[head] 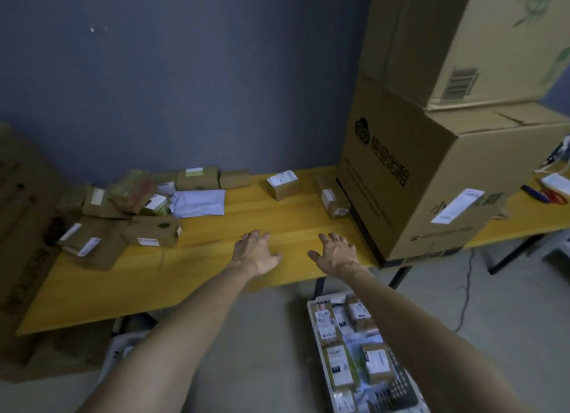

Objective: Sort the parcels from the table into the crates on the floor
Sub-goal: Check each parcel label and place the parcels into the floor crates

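My left hand (255, 251) and my right hand (334, 253) are stretched out over the yellow table (216, 277), fingers spread, holding nothing. Two small brown parcels lie beyond them: one with a white label (283, 185) and one (331, 198) beside the big box. A heap of brown parcels (123, 215) and a white mailer bag (200, 202) cover the table's left end. On the floor below my right arm stands a white crate (314, 323) holding several labelled parcels. Another white crate (118, 349) shows partly under the table.
Two large cardboard boxes (431, 178) are stacked on the table's right part against the blue wall. Pens, scissors and a white item (552, 190) lie further right. Flattened cardboard (21, 215) leans at the left. A cable (465, 289) hangs down to the grey floor.
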